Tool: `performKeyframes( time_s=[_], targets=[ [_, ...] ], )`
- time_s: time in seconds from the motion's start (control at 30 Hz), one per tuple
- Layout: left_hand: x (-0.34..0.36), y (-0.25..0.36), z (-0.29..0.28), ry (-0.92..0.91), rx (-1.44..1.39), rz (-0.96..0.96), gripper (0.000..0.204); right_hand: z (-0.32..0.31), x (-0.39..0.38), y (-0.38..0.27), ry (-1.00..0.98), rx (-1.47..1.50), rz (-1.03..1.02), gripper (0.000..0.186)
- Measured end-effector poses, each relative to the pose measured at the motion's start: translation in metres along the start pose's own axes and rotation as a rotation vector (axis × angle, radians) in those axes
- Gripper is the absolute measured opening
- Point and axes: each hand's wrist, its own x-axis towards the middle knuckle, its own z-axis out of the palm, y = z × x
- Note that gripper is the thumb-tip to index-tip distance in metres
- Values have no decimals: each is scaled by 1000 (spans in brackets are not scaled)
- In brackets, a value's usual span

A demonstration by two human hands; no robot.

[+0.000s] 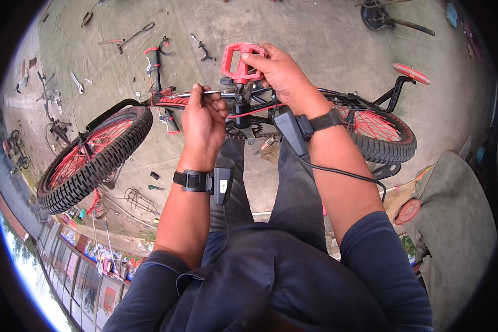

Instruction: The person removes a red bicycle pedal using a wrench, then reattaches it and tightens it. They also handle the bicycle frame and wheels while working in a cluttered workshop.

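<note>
A black-and-red bicycle (166, 100) lies across the view in front of my legs, a treaded tire at each side. My right hand (276, 74) grips a red pedal (237, 72), thumb over its frame, above the crank arm (239, 99). My left hand (205, 113) has its fingers curled on a silver wrench (227, 93), which reaches toward the pedal's spindle at the crank. The spindle's threads are too small to make out. The chainring and chain (252, 130) show below the crank.
Loose tools lie on the concrete floor, including a spanner (77, 82) at left and a forked tool (203, 48) ahead. A black round-based item (373, 16) is at top right, a grey tarp (454, 205) at right, more bicycle parts (58, 130) at far left.
</note>
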Motion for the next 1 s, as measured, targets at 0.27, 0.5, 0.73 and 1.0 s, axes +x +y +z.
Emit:
performKeyframes(
  time_s=[0.27, 0.5, 0.73, 1.0],
  targets=[
    [-8, 18, -9, 71, 71, 31, 20, -2, -21, -18, 123, 358, -56, 27],
    [-18, 24, -35, 137, 250, -31, 27, 1, -107, 0, -52, 468, -155, 28],
    [-30, 25, -49, 76, 587, -64, 29, -31, -234, 74, -39, 482, 55, 36],
    [-4, 33, -96, -85, 1400, 174, 19, -140, -374, 228, 766, 745, 303, 26]
  ],
)
